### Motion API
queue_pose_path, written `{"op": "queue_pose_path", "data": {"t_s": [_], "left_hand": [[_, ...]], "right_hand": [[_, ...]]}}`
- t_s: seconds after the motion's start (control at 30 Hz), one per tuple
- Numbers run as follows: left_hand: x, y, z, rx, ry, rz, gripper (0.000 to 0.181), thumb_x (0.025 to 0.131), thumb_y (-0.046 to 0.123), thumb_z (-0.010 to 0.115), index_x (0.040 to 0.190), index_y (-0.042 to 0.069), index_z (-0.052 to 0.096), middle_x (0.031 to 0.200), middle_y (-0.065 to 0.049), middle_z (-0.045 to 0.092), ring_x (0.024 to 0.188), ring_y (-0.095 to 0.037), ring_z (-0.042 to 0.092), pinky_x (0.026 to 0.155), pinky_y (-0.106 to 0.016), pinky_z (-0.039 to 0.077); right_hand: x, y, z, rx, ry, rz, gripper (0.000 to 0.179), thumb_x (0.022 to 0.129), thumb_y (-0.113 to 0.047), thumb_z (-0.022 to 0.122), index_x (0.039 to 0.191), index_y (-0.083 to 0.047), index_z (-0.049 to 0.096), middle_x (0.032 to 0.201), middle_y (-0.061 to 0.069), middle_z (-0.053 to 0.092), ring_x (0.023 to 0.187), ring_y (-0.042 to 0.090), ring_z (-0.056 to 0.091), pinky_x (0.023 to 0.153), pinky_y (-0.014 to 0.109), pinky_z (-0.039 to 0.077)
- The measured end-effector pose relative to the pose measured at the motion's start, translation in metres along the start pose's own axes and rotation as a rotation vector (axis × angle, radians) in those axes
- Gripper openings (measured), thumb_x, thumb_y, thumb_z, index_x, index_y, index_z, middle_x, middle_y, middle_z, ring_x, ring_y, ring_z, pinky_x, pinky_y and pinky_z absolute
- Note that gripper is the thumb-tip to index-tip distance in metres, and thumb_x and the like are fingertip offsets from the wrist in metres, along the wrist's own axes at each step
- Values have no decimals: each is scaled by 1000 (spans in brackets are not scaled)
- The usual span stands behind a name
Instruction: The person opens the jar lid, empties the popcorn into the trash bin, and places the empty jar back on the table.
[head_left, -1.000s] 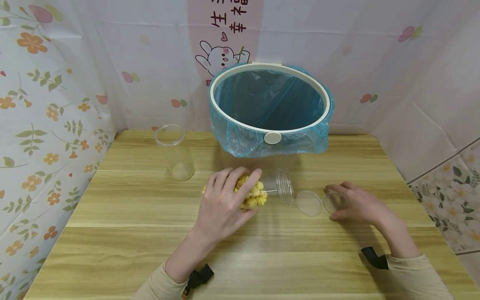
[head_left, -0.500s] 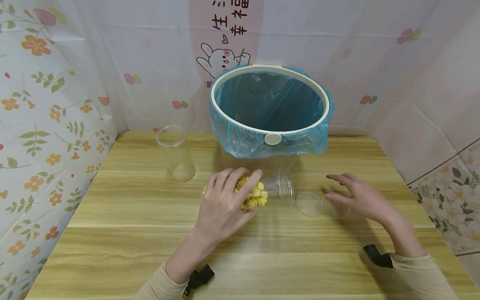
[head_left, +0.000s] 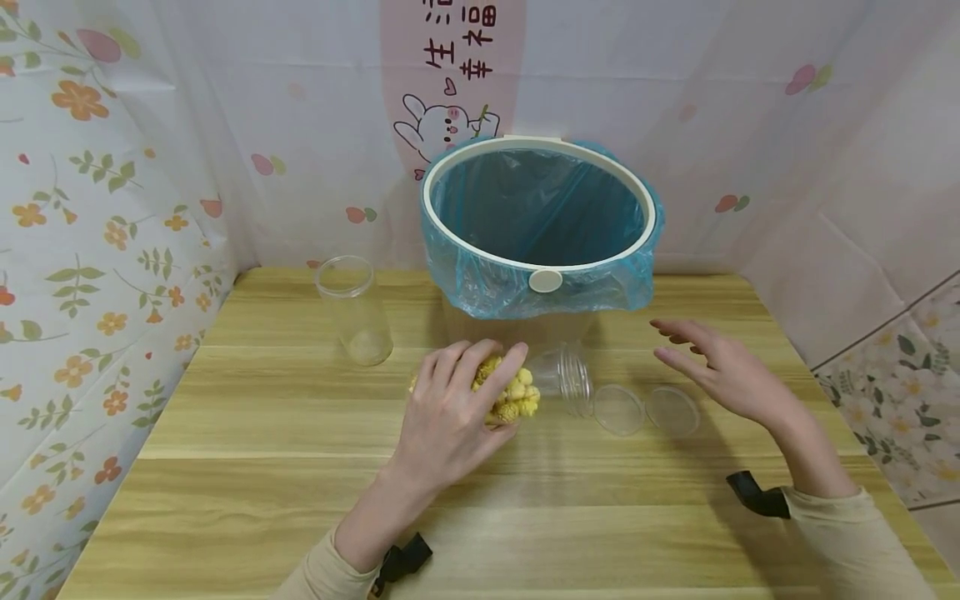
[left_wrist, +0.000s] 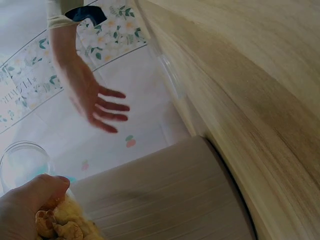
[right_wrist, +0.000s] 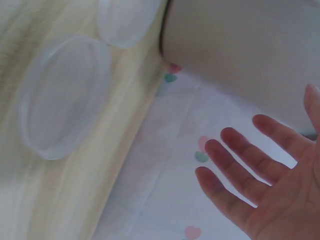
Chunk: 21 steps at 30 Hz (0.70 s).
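Note:
My left hand [head_left: 450,412] grips a clear jar [head_left: 552,372], tipped on its side with its threaded mouth facing right. Yellow popcorn [head_left: 517,400] is gathered in the part under my fingers, which cover much of it. Whether the jar touches the table cannot be made out. To the right, two clear round lids [head_left: 618,409] [head_left: 673,410] lie side by side on the table. My right hand [head_left: 731,375] is raised above and beyond the right lid, holding nothing. In the right wrist view its fingers [right_wrist: 245,172] are spread and loosely straight.
A bin [head_left: 545,281] with a blue bag over its white rim stands behind the jar. Upright at the back left is a second clear jar [head_left: 356,321], uncapped. Patterned cloth [head_left: 300,150] hangs behind and beside the wooden table [head_left: 300,500].
My right hand has let go of the right lid, leaving it on the table, and has lifted up and away. The left hand keeps its grip on the jar.

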<state>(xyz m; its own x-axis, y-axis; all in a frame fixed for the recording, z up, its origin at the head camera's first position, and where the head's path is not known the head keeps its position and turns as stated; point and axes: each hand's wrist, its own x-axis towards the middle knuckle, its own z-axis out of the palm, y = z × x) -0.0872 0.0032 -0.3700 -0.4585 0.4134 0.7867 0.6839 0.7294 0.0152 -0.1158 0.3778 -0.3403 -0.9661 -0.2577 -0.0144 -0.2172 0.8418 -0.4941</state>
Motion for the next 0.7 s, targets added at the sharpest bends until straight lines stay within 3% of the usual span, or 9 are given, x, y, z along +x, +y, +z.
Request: {"op": "queue_pose_path", "data": {"t_s": [0.13, 0.2, 0.3, 0.37, 0.43, 0.53, 0.7], "left_hand": [[1, 1, -1, -2, 6, 5, 81, 64, 34, 87, 139, 23, 60, 123, -6, 66, 108, -26, 60, 89, -42, 53], [1, 1, -3, 0, 10, 5, 80, 64, 34, 87, 139, 23, 60, 123, -6, 67, 108, -26, 60, 89, -42, 53], [1, 0, -7, 0, 11, 6, 80, 64, 34, 87, 139, 22, 60, 123, -6, 66, 109, -27, 60, 89, -42, 53], [1, -1, -9, 0, 7, 8, 80, 64, 33, 87, 139, 22, 60, 123, -6, 66, 109, -27, 59, 89, -42, 53], [2, -2, -11, 2, 0, 11, 81, 65, 35, 87, 140, 22, 60, 123, -6, 66, 109, -27, 59, 90, -42, 52], [3, -3, -14, 5, -5, 13, 81, 65, 35, 88, 140, 22, 59, 123, -6, 66, 109, -27, 59, 90, -42, 52], [5, -4, -18, 6, 4, 15, 79, 65, 33, 86, 139, 22, 60, 122, -7, 66, 108, -27, 59, 90, -42, 52]], "right_hand": [[4, -10, -7, 14, 61, -33, 51, 108, -34, 52, 153, -11, 48, 148, 16, 59, 126, 42, 60, 98, 59, 50], [6, -14, -10, 6, 95, -66, 48, 108, -31, 51, 152, -11, 49, 145, 16, 61, 123, 39, 62, 98, 43, 52], [9, -21, -15, -14, 151, -93, 45, 108, -29, 52, 151, -14, 52, 141, 15, 64, 121, 32, 64, 92, 16, 46], [11, -24, -19, -5, 184, -95, 44, 108, -28, 53, 150, -15, 53, 140, 14, 66, 120, 16, 63, 89, 5, 38], [12, -28, -22, 12, 211, -79, 44, 107, -28, 53, 150, -19, 53, 140, 13, 66, 116, -3, 60, 89, 2, 35], [14, -34, -28, 23, 235, -68, 43, 108, -30, 52, 150, -22, 53, 140, 11, 66, 110, -21, 48, 89, 2, 35], [17, -47, -37, 43, 275, -60, 42, 108, -34, 51, 148, -26, 55, 142, 8, 65, 111, -20, 51, 88, 1, 35]]}}
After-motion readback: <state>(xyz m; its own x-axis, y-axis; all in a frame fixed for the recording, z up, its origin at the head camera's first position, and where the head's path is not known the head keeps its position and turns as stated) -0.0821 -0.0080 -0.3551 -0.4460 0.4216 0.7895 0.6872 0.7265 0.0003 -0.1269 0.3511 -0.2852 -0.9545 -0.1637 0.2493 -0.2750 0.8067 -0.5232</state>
